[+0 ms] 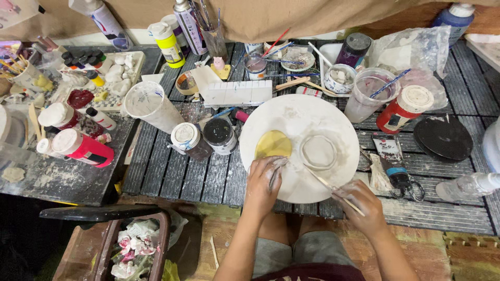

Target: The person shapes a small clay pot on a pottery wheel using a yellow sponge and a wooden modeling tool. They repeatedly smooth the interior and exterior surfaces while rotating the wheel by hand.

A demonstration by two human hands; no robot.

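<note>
Right now you look to be mid-shaping on the white disc (pixel 299 117): a pale clay ring (pixel 319 152) lies right of centre, with a yellow patch (pixel 273 144) to its left. Your left hand (pixel 263 179) rests at the disc's near edge, fingers curled loosely, fingertips touching just below the patch. Your right hand (pixel 362 203) is closed on a thin stick (pixel 333 186), whose tip reaches the ring's near side. Next calls for light, steady pressure there, I'd judge.

Dark slatted low table (pixel 198 177), wooden floor (pixel 416 244), tan cloth backdrop (pixel 312 15)
</note>
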